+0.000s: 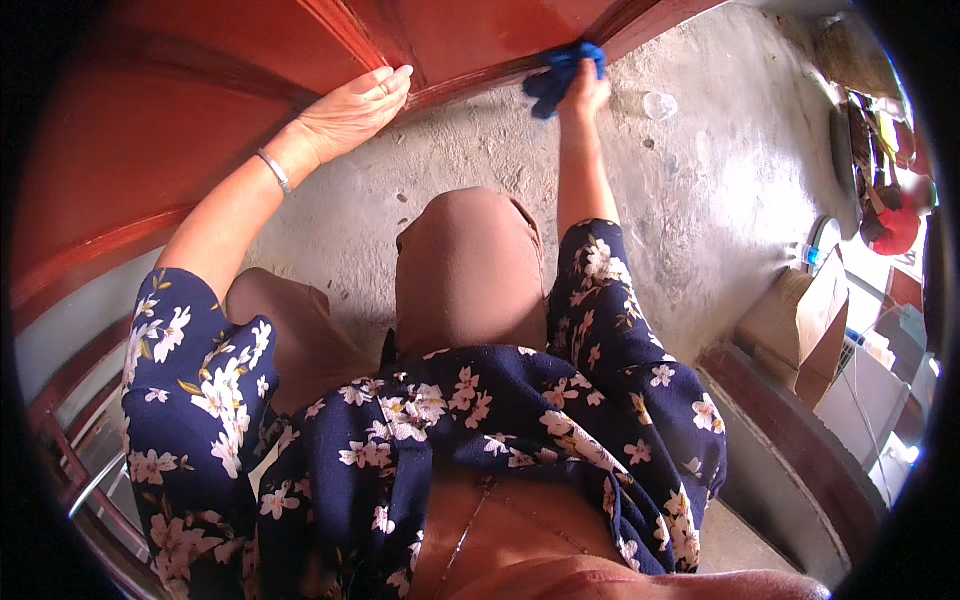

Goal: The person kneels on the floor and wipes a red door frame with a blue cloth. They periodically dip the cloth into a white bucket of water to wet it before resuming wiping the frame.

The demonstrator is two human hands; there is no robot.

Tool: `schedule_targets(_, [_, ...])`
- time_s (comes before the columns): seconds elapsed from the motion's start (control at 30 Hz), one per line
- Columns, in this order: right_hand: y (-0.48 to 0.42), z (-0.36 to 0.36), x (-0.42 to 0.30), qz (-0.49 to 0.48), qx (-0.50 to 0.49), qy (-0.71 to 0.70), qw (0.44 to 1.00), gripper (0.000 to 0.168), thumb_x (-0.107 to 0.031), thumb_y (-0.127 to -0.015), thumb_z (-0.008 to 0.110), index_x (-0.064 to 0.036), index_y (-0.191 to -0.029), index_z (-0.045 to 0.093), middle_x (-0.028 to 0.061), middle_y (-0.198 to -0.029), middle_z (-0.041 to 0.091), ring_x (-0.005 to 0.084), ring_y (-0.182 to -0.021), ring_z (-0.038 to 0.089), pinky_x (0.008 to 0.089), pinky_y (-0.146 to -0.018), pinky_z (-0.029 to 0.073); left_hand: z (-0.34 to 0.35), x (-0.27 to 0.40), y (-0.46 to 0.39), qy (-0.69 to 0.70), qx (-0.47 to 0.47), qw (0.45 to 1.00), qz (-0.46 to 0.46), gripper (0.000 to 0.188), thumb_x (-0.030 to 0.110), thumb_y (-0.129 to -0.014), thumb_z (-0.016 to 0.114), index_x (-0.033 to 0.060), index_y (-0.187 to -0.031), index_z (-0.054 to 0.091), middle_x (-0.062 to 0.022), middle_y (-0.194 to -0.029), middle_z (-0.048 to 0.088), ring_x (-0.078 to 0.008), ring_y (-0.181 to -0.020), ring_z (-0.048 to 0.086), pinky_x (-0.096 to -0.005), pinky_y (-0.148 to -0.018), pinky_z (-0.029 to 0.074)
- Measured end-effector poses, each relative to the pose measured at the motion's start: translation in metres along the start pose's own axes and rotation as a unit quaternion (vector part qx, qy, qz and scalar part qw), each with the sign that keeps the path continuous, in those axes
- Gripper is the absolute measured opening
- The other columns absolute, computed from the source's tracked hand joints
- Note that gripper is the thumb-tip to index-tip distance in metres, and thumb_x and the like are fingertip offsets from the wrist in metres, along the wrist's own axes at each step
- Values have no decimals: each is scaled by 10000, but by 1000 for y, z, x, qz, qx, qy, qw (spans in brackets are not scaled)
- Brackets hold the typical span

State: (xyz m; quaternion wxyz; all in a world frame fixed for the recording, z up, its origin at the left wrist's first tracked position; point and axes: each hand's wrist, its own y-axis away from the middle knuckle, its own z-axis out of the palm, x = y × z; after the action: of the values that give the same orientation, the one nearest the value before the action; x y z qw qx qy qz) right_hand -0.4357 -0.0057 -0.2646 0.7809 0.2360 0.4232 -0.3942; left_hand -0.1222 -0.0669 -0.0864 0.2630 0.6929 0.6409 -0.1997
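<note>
A red-painted wooden panelled door [465, 37] spans the top of the view, its glossy face marked by raised mouldings. My right hand [584, 94] grips a bunched dark blue cloth [559, 79] against the door's edge. To its left, my left hand [358, 109] lies at the same edge with its fingers together and stretched out. Whether those fingers curl around the wood is hidden. A ring and a metal bangle [274, 172] are on that hand and wrist. My bent knee [472, 262] shows between my forearms.
A clear plastic cup [660, 106] lies on the rough concrete floor [675, 217] beside my right hand. A cardboard box [802, 322] and a bottle [806, 253] stand at the right. Farther off is a person in red [896, 225]. Dark red rails [67, 435] run along the lower left.
</note>
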Motion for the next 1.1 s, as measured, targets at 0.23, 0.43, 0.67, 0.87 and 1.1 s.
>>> schedule_targets(0.23, [7, 9, 27, 47, 111, 156, 980, 266, -246, -746, 516, 8, -803, 571, 103, -696, 599, 215, -599, 552, 364, -591, 448, -5, 0, -8, 27, -19, 999, 3, 364, 185, -784, 427, 46, -1103, 532, -45, -1212, 484, -164, -1225, 346, -317, -1030, 229])
schedule_targets(0.43, [74, 32, -6, 130, -20, 336, 933, 351, -295, -733, 596, 21, -887, 596, 83, -699, 588, 170, -591, 532, 333, -573, 451, -12, 0, 6, 21, -22, 1000, -10, 318, 195, -775, 459, 87, -1057, 561, -21, -1151, 512, -153, -1180, 385, -299, -1010, 251])
schedule_targets(0.67, [-27, 1, 2, 24, 224, 155, 962, 247, -204, -780, 545, 11, -903, 549, 115, -814, 595, 227, -702, 564, 369, -681, 462, -8, -9, -15, 16, -23, 1000, 12, 347, 209, -798, 418, 75, -1092, 545, -40, -1216, 491, -171, -1238, 333, -329, -1043, 193])
schedule_targets(0.87, [65, 65, 28, 103, 150, 213, 960, 268, -219, -821, 469, -20, -997, 507, 157, -833, 598, 284, -706, 568, 399, -696, 448, -5, -4, -6, 25, -33, 999, 7, 336, 207, -805, 411, 76, -1080, 552, -50, -1210, 496, -174, -1230, 344, -329, -1035, 212])
schedule_targets(1.1, [137, 81, 56, 97, -227, 524, 815, 325, -278, -749, 511, 16, -882, 548, 229, -780, 597, 358, -715, 598, 429, -663, 469, -2, -9, -23, 14, -14, 1000, 9, 330, 202, -809, 411, 72, -1078, 551, -59, -1200, 502, -177, -1220, 359, -332, -1030, 222])
